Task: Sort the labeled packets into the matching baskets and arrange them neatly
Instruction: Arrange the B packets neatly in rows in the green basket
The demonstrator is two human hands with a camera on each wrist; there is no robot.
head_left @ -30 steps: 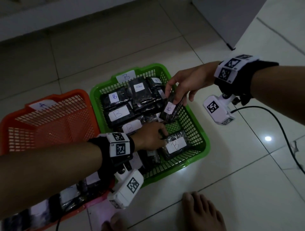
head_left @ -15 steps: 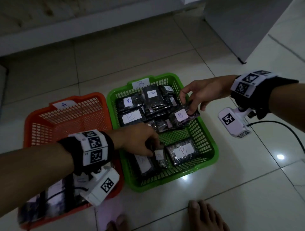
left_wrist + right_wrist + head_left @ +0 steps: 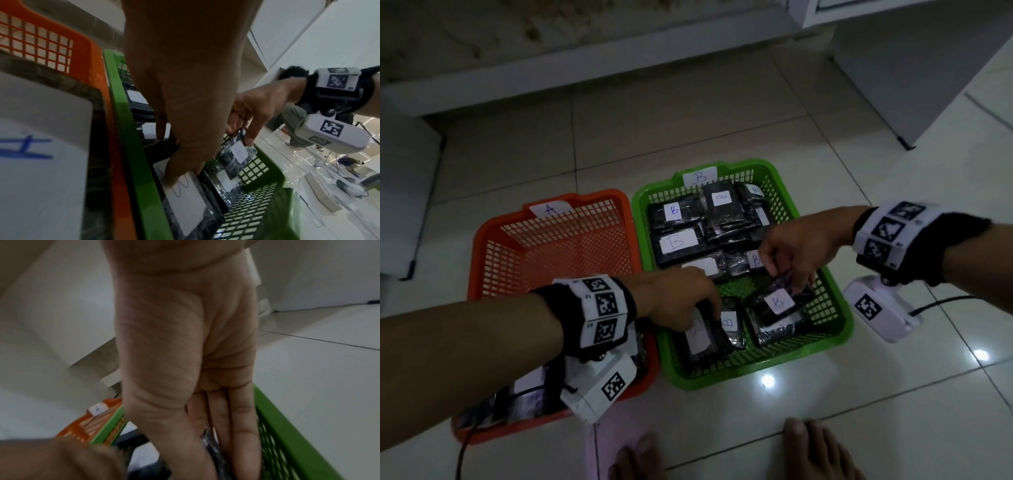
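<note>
The green basket (image 3: 756,377) tagged B holds several black packets with white B labels. My right hand (image 3: 791,284) pinches the top edge of one B packet (image 3: 777,301), which lies tilted over another packet at the basket's front right. The left wrist view shows the same pinch on that B packet (image 3: 239,152). My left hand (image 3: 709,308) reaches into the front left, and its straight fingers (image 3: 180,175) press on the large white label of a packet (image 3: 185,203). A small B packet (image 3: 727,322) lies just right of them. The orange basket (image 3: 479,260) tagged A is bare at its far end.
Several packets lie in the orange basket's near end, under my left forearm; one label (image 3: 41,146) fills the left wrist view. Bare feet (image 3: 822,452) rest on the tiled floor in front. A white cabinet (image 3: 914,68) stands at the back right. A cable (image 3: 941,301) trails right.
My right hand has carried the B packet from the basket's middle down to its front right. My left hand has shifted onto the front-left packets, leaving the small B packet beside it.
</note>
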